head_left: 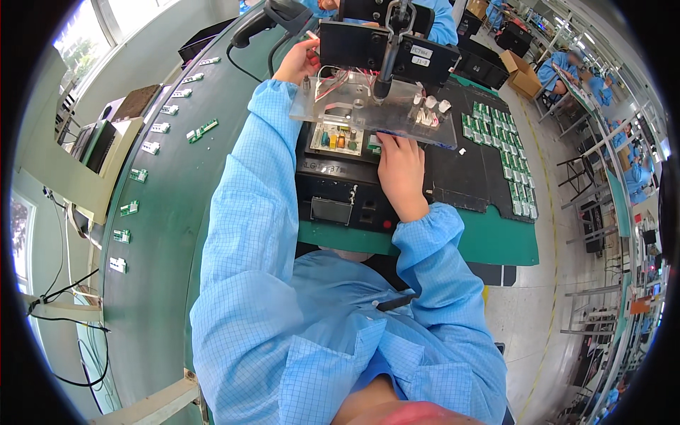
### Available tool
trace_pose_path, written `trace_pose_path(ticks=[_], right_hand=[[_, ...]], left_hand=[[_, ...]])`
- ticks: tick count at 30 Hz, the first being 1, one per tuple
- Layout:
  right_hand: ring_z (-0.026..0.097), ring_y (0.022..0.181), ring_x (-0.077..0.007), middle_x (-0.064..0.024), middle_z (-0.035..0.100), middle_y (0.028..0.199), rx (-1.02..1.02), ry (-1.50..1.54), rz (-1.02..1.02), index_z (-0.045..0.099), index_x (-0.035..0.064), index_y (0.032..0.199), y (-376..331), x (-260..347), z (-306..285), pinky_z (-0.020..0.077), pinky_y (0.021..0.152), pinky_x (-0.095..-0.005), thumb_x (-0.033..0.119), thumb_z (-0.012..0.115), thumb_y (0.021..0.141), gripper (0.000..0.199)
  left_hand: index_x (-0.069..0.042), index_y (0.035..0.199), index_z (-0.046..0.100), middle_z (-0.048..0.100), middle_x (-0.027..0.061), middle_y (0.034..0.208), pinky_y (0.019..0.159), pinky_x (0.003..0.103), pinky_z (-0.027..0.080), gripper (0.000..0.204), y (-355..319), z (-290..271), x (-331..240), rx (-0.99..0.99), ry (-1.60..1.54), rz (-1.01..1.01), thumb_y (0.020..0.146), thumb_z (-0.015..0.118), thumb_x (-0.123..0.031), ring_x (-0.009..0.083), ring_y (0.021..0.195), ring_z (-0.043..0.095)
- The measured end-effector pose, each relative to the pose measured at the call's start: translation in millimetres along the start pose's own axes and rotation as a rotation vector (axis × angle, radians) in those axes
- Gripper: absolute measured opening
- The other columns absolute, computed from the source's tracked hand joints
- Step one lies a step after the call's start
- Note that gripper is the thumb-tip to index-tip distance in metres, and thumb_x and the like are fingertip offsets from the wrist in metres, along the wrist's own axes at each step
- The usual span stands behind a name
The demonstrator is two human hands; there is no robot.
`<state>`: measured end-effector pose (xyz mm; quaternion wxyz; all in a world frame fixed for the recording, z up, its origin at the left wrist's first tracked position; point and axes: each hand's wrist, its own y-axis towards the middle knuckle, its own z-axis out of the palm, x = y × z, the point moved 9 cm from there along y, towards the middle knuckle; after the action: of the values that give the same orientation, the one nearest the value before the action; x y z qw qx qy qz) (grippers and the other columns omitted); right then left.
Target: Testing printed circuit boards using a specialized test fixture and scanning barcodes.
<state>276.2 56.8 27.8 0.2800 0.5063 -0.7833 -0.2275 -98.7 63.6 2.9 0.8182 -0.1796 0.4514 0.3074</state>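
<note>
A small green circuit board (374,142) sits in the black test fixture (347,185), beneath a clear plate (397,119) and just to the right of a pale board (338,139) crowded with yellow, blue and green parts. The right hand (402,173) reaches in under the plate's near edge, its fingers lying close together, with the fingertips at the small board; whether they pinch it or only touch it, I cannot tell. The left hand (297,64) is raised at the far left corner of the fixture, fingers curled beside a black upright panel (354,48); what it grips, if anything, cannot be told.

Red and white wires (331,83) run over the left part of the clear plate, and white-topped posts (428,110) stand on its right part. A dark rod (386,71) comes down to the plate's middle.

To the right, on a black mat (457,180) over the green worktop (496,244), many green boards (499,145) lie in close rows. To the left, more boards (139,175) line the outer edge of a long green surface (159,283), with a single board (202,131) lying nearer the fixture. A black handheld scanner (262,23) is beyond the left hand. Across the fixture shows a co-worker's blue sleeve (443,25); a cardboard box (520,76) is farther off to the right.
</note>
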Motion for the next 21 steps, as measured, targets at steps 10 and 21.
trace_pose_path(ticks=[10,21], right_hand=[[0.061,0.11,-0.0321,-0.0079,0.064,0.115,0.017,0.002,0.004,0.069,0.0088,0.117,3.8,-1.5,4.0,0.0464,0.094,-0.0482,0.012,0.062,0.095,0.023],[0.049,0.129,-0.041,-0.016,0.056,0.137,0.007,0.368,-0.151,0.068,0.0064,0.122,-22.7,63.3,-65.5,0.0431,0.108,-0.0486,0.01,0.074,0.085,0.038]], left_hand=[[-0.01,0.099,0.064,0.067,0.0058,0.093,0.066,0.035,0.051,0.012,-4.2,-2.8,-5.0,-0.115,-0.016,0.086,0.09,0.062,-0.017,0.0196,0.081,0.064],[-0.003,0.104,0.065,0.069,0.0125,0.099,0.08,0.037,0.059,0.014,4.8,7.0,2.8,-0.012,-0.041,0.048,0.1,0.055,-0.013,0.0234,0.087,0.068]])
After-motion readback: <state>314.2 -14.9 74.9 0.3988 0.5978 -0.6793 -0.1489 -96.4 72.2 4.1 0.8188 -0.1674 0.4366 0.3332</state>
